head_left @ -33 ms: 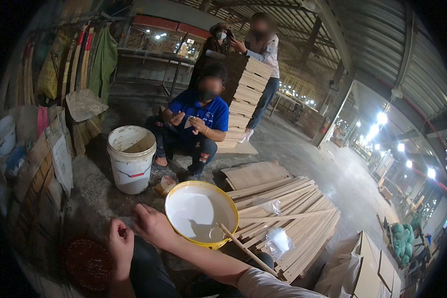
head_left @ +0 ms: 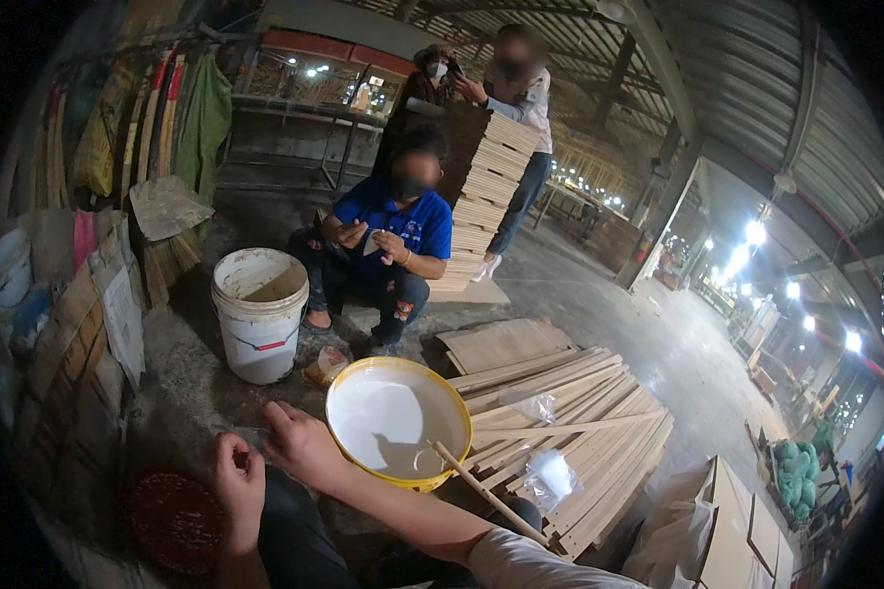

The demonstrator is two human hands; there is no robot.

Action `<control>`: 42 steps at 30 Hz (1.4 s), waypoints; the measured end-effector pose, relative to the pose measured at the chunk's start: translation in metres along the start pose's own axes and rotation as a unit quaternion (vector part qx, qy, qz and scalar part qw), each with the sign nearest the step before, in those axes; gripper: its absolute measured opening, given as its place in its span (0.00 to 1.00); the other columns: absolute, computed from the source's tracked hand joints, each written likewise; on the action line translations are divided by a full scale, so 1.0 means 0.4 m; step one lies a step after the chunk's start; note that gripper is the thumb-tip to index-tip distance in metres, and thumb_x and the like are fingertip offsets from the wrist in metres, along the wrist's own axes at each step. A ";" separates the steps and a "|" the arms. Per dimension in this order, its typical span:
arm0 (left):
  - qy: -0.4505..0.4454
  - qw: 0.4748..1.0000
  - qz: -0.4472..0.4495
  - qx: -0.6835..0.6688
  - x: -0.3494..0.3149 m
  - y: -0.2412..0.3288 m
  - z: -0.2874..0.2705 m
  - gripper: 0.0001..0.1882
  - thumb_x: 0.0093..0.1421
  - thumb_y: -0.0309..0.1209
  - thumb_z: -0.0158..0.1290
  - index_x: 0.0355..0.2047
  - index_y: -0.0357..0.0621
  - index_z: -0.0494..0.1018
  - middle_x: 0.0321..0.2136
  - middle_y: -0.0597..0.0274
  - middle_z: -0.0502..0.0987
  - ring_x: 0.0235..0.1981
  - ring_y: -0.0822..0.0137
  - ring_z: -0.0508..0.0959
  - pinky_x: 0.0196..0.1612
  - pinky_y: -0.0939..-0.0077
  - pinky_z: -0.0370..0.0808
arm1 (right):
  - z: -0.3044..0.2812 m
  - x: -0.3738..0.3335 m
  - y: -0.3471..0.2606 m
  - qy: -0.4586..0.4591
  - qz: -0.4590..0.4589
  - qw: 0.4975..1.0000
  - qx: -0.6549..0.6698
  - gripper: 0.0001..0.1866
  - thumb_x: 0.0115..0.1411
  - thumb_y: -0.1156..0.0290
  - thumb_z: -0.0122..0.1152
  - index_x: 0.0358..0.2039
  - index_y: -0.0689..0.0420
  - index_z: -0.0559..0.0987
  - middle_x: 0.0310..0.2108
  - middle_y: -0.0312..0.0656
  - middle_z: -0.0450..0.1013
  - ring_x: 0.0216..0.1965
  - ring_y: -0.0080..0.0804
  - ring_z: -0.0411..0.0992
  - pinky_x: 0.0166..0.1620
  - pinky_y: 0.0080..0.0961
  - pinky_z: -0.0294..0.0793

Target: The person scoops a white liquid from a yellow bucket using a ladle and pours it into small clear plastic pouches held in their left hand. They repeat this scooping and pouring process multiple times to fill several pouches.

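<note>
My left hand (head_left: 240, 477) is raised at the lower left, its fingers curled together in a pinch. Close beside it, my right hand (head_left: 297, 440) is closed too, with the forearm reaching across from the lower right. Whatever lies in either pinch is too small or hidden to make out. A yellow-rimmed tub (head_left: 341, 373) of white liquid stands just right of my right hand. A wooden stick (head_left: 488, 495) leans against its rim, and a pale loop lies in the liquid near the stick. Below my left hand is a dark red round thing (head_left: 172, 520).
A white bucket (head_left: 258, 339) stands ahead. Beyond the tub a person in a blue shirt (head_left: 428, 228) squats, holding a small pale piece. Wooden slats (head_left: 584, 422) with plastic bags (head_left: 550, 478) fan out to the right. Two people stand by stacked boards (head_left: 491, 187). Brooms lean at left.
The squatting person's hands and the small piece in them have shifted slightly. My own hands look almost the same.
</note>
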State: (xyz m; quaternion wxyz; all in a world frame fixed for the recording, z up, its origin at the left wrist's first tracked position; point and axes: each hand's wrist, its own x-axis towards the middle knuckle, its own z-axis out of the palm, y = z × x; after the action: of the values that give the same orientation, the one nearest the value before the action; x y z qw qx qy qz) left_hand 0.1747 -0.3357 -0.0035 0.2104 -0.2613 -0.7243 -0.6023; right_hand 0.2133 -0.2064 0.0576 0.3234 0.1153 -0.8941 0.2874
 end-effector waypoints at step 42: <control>-0.049 0.997 0.050 -0.021 0.016 0.019 -0.013 0.11 0.47 0.16 0.42 0.33 0.39 0.64 0.30 0.56 0.63 0.32 0.62 0.68 0.35 0.72 0.67 | -0.059 -0.005 0.003 -0.030 -0.076 0.996 0.026 0.17 0.46 0.78 0.56 0.39 0.58 0.68 0.44 0.47 0.61 0.38 0.47 0.65 0.39 0.35 0.69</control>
State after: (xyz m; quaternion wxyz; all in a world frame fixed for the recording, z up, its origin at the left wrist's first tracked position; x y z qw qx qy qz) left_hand 0.1745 -0.3392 0.0074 0.1993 -0.3307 -0.7067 -0.5929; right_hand 0.2265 -0.1914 0.0707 0.3145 0.1997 -0.8843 0.2815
